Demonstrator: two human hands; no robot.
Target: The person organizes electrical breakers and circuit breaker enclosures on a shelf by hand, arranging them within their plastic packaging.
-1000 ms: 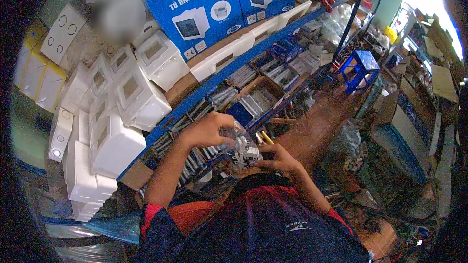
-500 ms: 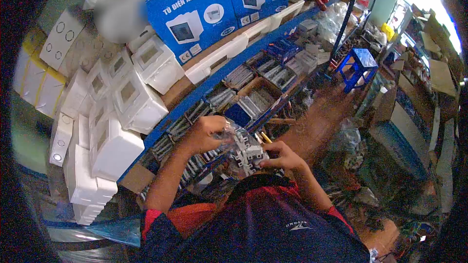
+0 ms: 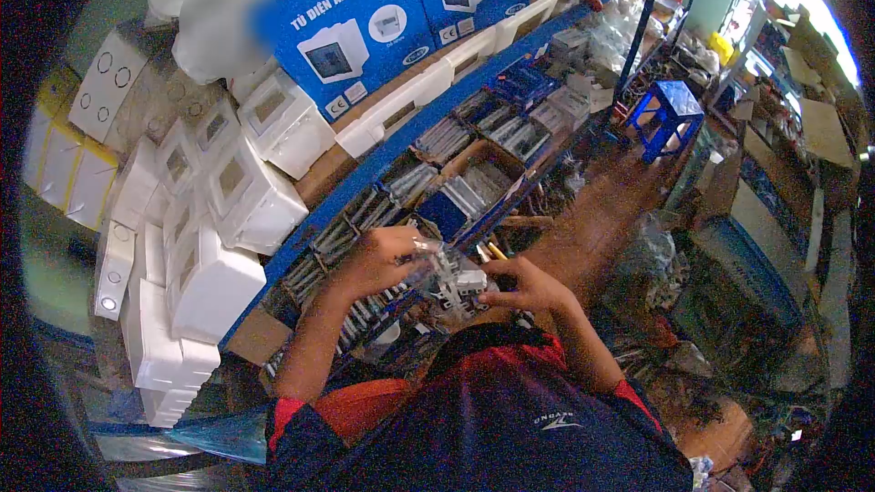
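Note:
In front of my chest is a clear plastic bag of small white plastic parts (image 3: 451,287), shiny and crumpled. My left hand (image 3: 387,258) is closed on the bag's upper left side, with the film bunched at the fingertips. On the other side, my right hand (image 3: 530,288) grips the bag's right edge between thumb and fingers, right beside a blocky white part. The bag's lower end comes close to my shirt collar.
Beyond the bag is a blue shelf (image 3: 365,170) holding boxes of metal strips (image 3: 465,196). White enclosures (image 3: 251,196) are stacked at left, below blue printed cartons (image 3: 351,36). A blue stool (image 3: 670,114) stands at right, near cardboard boxes (image 3: 743,210).
The bag and its white parts have turned and shifted slightly between my hands. My left hand is a little lower, and my right hand's fingers have moved slightly left.

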